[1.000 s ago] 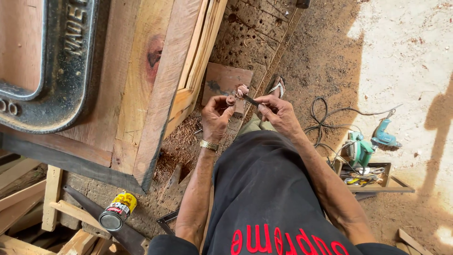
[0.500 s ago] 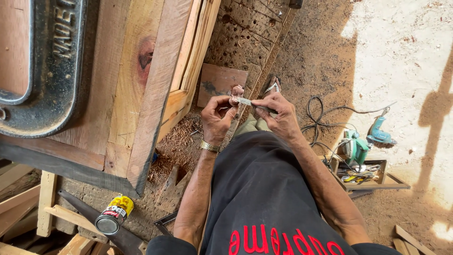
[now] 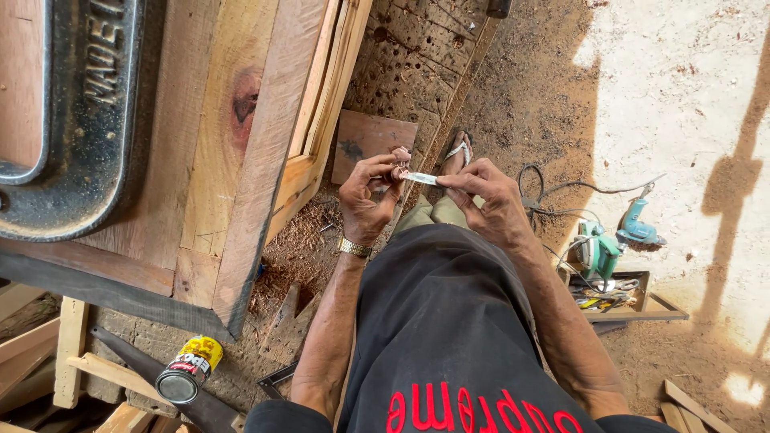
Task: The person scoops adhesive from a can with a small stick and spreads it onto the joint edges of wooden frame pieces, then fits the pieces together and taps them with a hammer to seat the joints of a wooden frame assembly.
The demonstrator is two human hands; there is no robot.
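A pale silvery-white strip (image 3: 420,178) sits at centre, with a gold wristband (image 3: 354,248) just below at seven o'clock. A black shirt (image 3: 449,321) with red lettering fills six o'clock. At nine o'clock, tan wooden boards (image 3: 241,144) with a reddish-brown knot lie beside a dark grey iron clamp (image 3: 80,120). A yellow can (image 3: 186,369) shows at seven o'clock, a teal drill (image 3: 638,224) at three o'clock, on reddish-brown sawdust-strewn floor (image 3: 545,112).

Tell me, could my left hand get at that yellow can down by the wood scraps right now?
Probably not right away: the left hand is up front pinching a small pale strip with the right hand, and the yellow can lies low, back beside your left elbow.
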